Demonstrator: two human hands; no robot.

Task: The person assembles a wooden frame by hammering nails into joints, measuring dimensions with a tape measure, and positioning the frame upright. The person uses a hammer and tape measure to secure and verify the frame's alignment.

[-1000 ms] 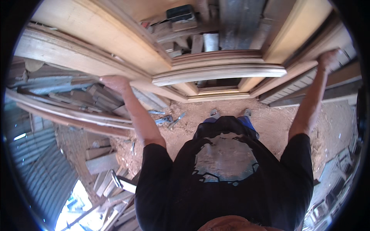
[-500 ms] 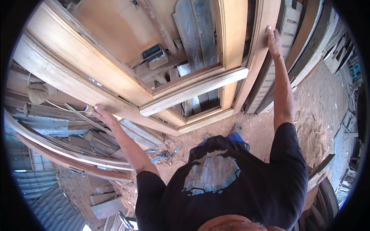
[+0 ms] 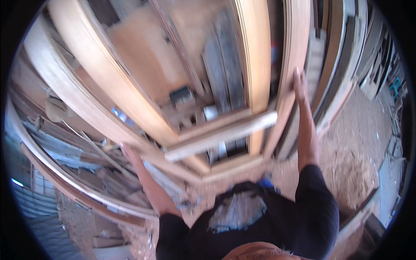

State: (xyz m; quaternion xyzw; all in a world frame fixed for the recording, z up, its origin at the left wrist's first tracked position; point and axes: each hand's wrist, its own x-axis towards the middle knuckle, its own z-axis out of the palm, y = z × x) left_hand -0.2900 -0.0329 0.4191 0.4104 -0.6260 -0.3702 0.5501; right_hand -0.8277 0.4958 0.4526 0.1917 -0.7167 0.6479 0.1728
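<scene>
A tall wooden frame stands in front of me, with a long pale left post [image 3: 78, 97] and a right post [image 3: 295, 47]. My left hand [image 3: 128, 152] is closed at the outer edge of the left post, its fingers blurred. Higher up, my right hand [image 3: 300, 89] grips the outer edge of the right post, fingers pointing upward. Between the posts is a lighter door-like panel frame [image 3: 255, 56] with open panels. A loose-looking wooden crosspiece [image 3: 223, 135] slants across its lower part.
Stacked boards [image 3: 333, 69] lean at the right, beside sawdust [image 3: 349, 173] heaped on the floor. Curved-looking long strips [image 3: 73, 184] and scrap wood lie at the left. Behind the openings are a dark box [image 3: 182, 95] and grey planks [image 3: 223, 65]. Tools [image 3: 190, 202] lie near my feet.
The whole view has tilted, so frame, crosspiece and background sit lower in the picture and are blurred. Both hands stay at the posts' outer edges.
</scene>
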